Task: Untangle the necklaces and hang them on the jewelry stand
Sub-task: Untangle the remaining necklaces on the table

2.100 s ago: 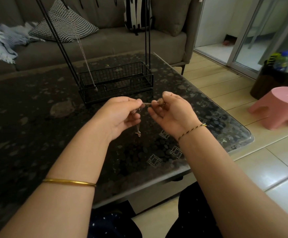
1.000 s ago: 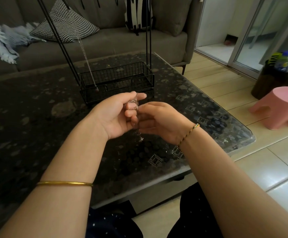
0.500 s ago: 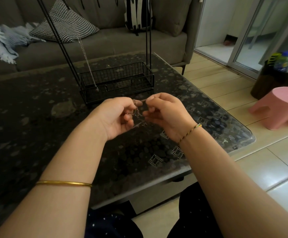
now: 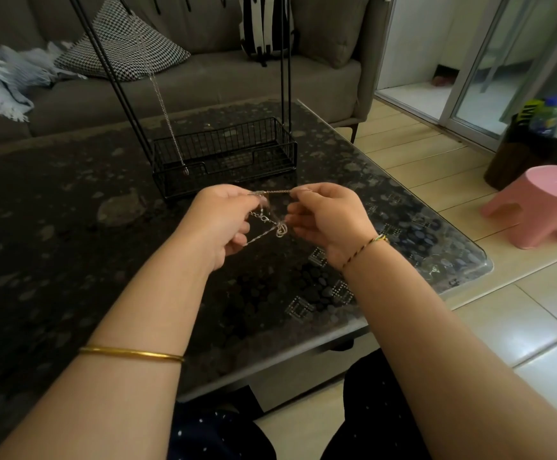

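Observation:
A thin silver necklace point(image 4: 272, 224) is stretched between both hands above the dark table point(image 4: 71, 247). My left hand point(image 4: 220, 220) pinches one end of the chain, with a clasp and loose loops hanging below its fingers. My right hand point(image 4: 327, 214) pinches the other end, so a short taut length runs across the top. A small knot with a pendant dangles between the hands. Behind them stands the black wire jewelry stand point(image 4: 224, 154) with a basket base and tall rods. Another silver necklace point(image 4: 167, 124) hangs from the stand down to the basket's front.
A grey sofa point(image 4: 204, 71) with cushions and a fringed throw runs behind the table. To the right on the floor are a pink stool point(image 4: 542, 207) and a dark bin point(image 4: 536, 151). The table's glass corner point(image 4: 479, 260) lies near my right wrist.
My hands have drawn apart from each other, pulling a length of chain taut between them. The tangled loops and pendant now hang in the gap.

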The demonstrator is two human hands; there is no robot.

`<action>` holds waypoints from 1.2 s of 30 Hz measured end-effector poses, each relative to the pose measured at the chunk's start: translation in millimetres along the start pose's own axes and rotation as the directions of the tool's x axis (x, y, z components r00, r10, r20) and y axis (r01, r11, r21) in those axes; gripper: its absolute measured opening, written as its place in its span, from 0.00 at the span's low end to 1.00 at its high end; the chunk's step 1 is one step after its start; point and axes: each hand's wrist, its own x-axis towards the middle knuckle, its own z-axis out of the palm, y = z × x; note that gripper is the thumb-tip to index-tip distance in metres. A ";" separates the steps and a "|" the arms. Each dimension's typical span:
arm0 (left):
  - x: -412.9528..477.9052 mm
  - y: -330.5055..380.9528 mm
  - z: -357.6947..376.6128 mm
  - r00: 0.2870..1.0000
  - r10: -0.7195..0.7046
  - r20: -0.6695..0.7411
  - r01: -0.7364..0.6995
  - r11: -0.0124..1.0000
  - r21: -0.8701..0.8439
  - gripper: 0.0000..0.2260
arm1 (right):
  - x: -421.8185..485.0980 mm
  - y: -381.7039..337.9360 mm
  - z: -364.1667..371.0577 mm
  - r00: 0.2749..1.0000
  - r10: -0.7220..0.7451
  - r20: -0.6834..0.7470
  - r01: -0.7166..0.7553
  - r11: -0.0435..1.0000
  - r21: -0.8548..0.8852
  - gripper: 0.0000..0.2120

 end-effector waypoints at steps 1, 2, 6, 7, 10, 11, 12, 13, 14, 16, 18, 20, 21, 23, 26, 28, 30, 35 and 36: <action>-1.0 0.4 0.5 1.000 -0.015 0.009 0.015 1.000 0.008 0.06 | -0.2 -0.2 0.3 1.000 0.026 0.012 -0.027 0.999 0.041 0.06; -1.5 0.7 1.5 0.999 -0.031 0.019 0.031 0.999 0.015 0.06 | -0.2 -0.2 0.6 0.998 0.053 0.019 -0.055 0.994 0.093 0.06; -1.7 -0.6 6.2 0.998 -0.053 0.020 0.051 0.993 0.103 0.11 | 0.3 -0.1 1.1 0.992 0.122 0.006 -0.120 0.956 0.269 0.04; -1.6 -1.0 7.1 0.999 -0.045 0.016 0.043 0.990 0.135 0.12 | 0.5 0.3 1.5 0.992 0.126 0.001 -0.121 0.947 0.298 0.04; -1.5 -0.7 10.3 1.000 -0.026 0.010 0.023 0.980 0.196 0.13 | -1.0 1.2 3.8 0.994 0.106 -0.015 -0.097 0.947 0.306 0.04; -1.9 -0.1 11.3 1.000 -0.027 0.004 0.026 0.978 0.206 0.14 | -1.6 1.4 3.9 0.996 0.084 -0.036 -0.071 0.960 0.270 0.05; -2.4 0.4 11.2 0.999 -0.032 -0.004 0.032 0.977 0.209 0.15 | -1.8 1.1 3.1 0.996 0.055 -0.063 -0.040 0.974 0.223 0.06; -2.5 1.1 10.8 0.999 -0.040 -0.010 0.041 0.977 0.209 0.17 | -1.1 0.2 0.4 0.995 0.028 -0.095 -0.011 0.984 0.179 0.08; -2.4 1.0 8.2 0.999 -0.050 -0.019 0.052 0.977 0.206 0.18 | -0.4 -1.2 -2.8 0.992 0.011 -0.125 0.007 0.989 0.146 0.10; -1.7 0.5 0.7 0.997 -0.072 -0.034 0.077 0.980 0.183 0.19 | 1.6 -5.2 -11.6 0.988 0.021 -0.156 0.001 0.990 0.141 0.11; 0.0 -0.6 -7.1 0.995 -0.090 -0.045 0.096 0.985 0.145 0.19 | 2.0 -6.8 -16.4 0.989 0.069 -0.132 -0.048 0.986 0.158 0.13; 1.8 -2.3 -10.9 0.993 -0.101 -0.057 0.107 0.988 0.114 0.18 | 1.5 -5.5 -15.8 0.988 0.123 -0.090 -0.106 0.978 0.179 0.14; 2.4 -2.9 -10.8 0.992 -0.106 -0.064 0.112 0.988 0.108 0.17 | 1.0 -5.4 -15.1 0.986 0.155 -0.069 -0.137 0.967 0.217 0.15; 3.8 -3.8 -9.5 0.989 -0.122 -0.084 0.131 0.985 0.109 0.16 | 1.0 -5.3 -13.0 0.975 0.218 -0.033 -0.194 0.918 0.346 0.16; 5.7 -4.2 -9.0 0.980 -0.178 -0.092 0.182 0.982 0.041 0.15 | 2.7 -5.3 -11.3 0.964 0.264 -0.022 -0.210 0.811 0.546 0.14; 6.8 -4.7 -11.4 0.969 -0.236 -0.072 0.232 0.971 -0.059 0.13 | 3.8 -3.7 -10.6 0.959 0.282 -0.033 -0.209 0.778 0.592 0.13; 7.8 -5.0 -15.6 0.958 -0.285 -0.046 0.273 0.946 -0.174 0.13 | 4.3 -2.8 -11.4 0.955 0.295 -0.035 -0.227 0.801 0.554 0.12; 5.8 -2.3 -21.1 0.944 -0.329 -0.031 0.294 0.878 -0.378 0.12 | -0.3 -6.0 -8.6 0.963 0.255 -0.089 -0.247 0.965 0.084 0.10; 4.8 -1.6 -20.4 0.944 -0.328 -0.036 0.290 0.877 -0.383 0.13 | -0.4 -5.6 -6.2 0.967 0.234 -0.095 -0.240 0.970 -0.049 0.11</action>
